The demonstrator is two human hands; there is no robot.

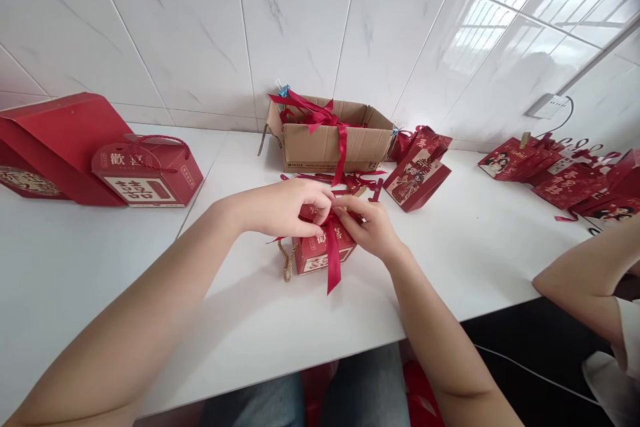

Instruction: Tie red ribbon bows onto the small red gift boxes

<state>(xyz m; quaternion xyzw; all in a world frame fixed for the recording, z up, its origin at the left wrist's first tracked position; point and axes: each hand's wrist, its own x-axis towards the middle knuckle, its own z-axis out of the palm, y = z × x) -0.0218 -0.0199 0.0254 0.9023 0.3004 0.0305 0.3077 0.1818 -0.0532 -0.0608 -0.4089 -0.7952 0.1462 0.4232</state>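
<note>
A small red gift box [323,259] with a cream character panel stands on the white table in front of me, a twisted gold cord handle [287,261] hanging at its left side. Red ribbon [333,257] is gathered at its top, and one tail drops down the front. Over the box's upper left, my left hand [295,208] has its fingers curled and closed at the ribbon. My right hand [367,225] pinches the ribbon from the right, its fingertips close to those of the left. The exact grip at the knot is partly hidden by the fingers.
An open cardboard box [330,147] of red ribbons stands behind, with loose ribbon pieces before it. A larger red box [65,147] and a red handled box [150,173] are at left. Red bags [420,170] stand right, near another person's arm [590,273].
</note>
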